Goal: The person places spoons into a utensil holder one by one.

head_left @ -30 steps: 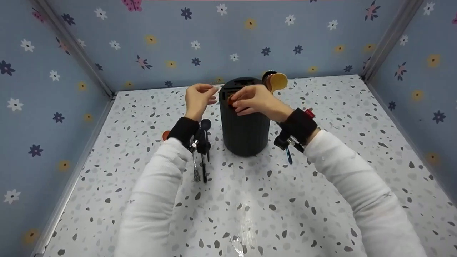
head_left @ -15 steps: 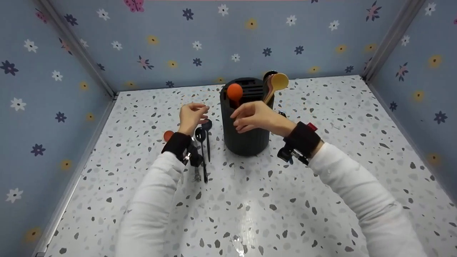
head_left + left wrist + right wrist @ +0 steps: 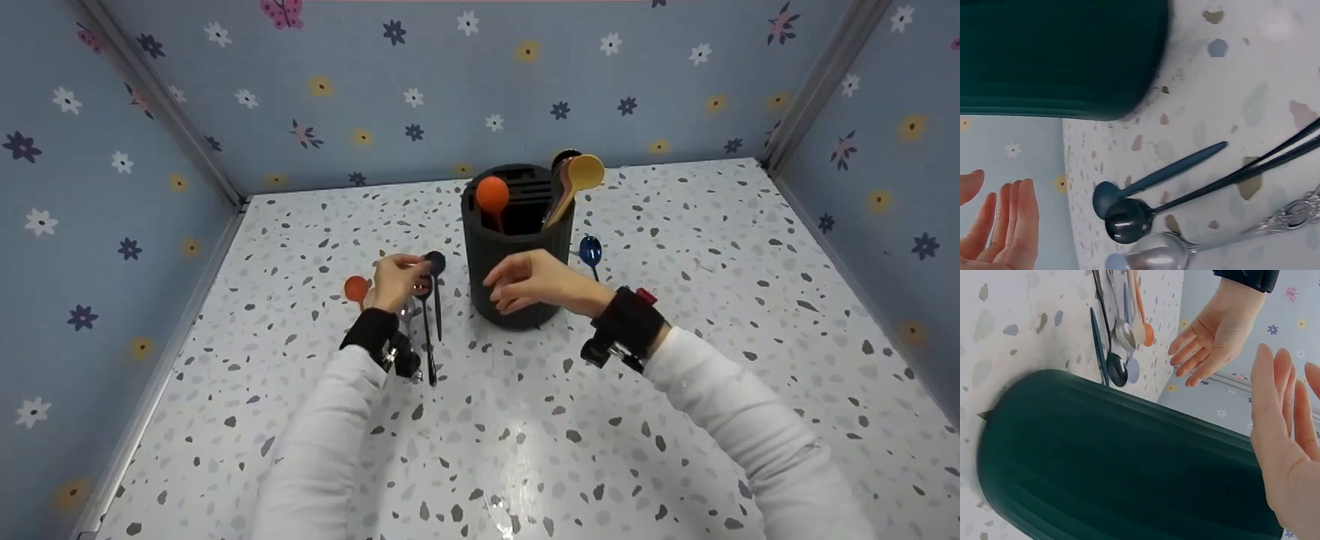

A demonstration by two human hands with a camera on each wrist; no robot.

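Flower-patterned walls (image 3: 450,79) enclose a speckled white counter (image 3: 637,450). On it, left of the utensil holder (image 3: 485,262), lie a glossy black spoon (image 3: 1129,220), a matte dark spoon (image 3: 1107,198) and an ornate silver spoon (image 3: 1157,253). The left hand (image 3: 397,283) hovers over them, fingers loose and gripping nothing; the right hand (image 3: 540,281), equally relaxed, hangs before the holder, the two well apart. Because the bowls crowd together, pinching one could drag its neighbour. An orange spoon (image 3: 492,195) and a yellow spoon (image 3: 586,172) lean in the holder, so a knock from the right hand could jostle them. A second orange spoon (image 3: 356,289) lies beyond the left hand; a blue spoon (image 3: 591,251) lies right of the holder.
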